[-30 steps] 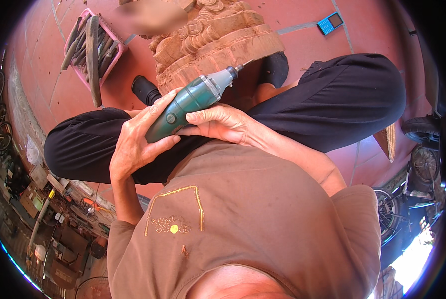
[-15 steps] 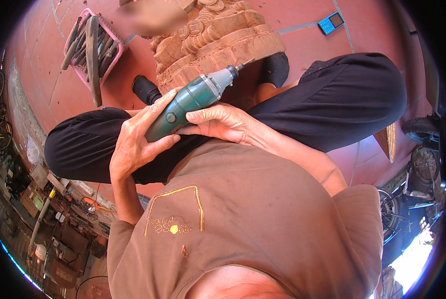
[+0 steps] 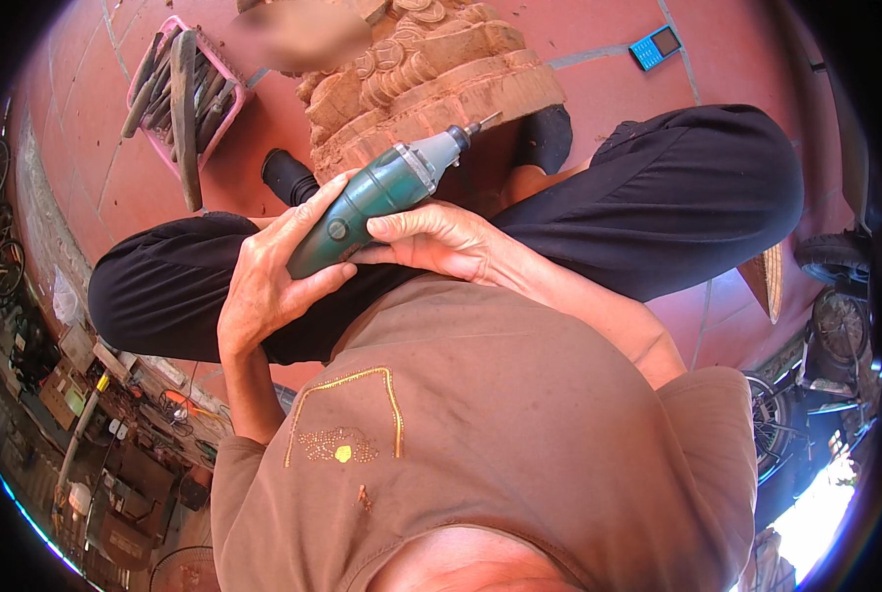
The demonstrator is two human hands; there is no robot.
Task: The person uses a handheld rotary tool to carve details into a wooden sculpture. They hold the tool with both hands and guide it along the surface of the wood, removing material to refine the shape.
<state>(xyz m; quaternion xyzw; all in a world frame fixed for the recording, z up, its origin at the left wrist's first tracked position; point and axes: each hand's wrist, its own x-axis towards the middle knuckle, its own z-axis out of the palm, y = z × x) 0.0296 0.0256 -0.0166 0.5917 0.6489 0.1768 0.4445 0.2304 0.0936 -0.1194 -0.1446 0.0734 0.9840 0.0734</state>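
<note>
A green rotary tool (image 3: 370, 202) with a grey nose and a thin bit lies across both my hands above my lap. My left hand (image 3: 268, 281) wraps the tool's rear and left side, thumb underneath. My right hand (image 3: 441, 240) holds it from the right, its thumb resting on the green body. The bit points up and right, in front of the near edge of a carved wooden piece (image 3: 431, 74). Whether the bit touches the wood I cannot tell. Part of the carving's upper left is blurred over.
At the far left a pink basket (image 3: 236, 120) holds several long-handled carving tools (image 3: 186, 109). A blue mobile phone (image 3: 655, 47) lies on the red tiled floor (image 3: 609, 84) at the far right. My crossed legs (image 3: 668, 197) flank the work. A pointed wooden piece (image 3: 763, 281) sticks out by my right knee.
Almost nothing differs. The rotary tool's front end has dipped very slightly, while both hands keep the same grip.
</note>
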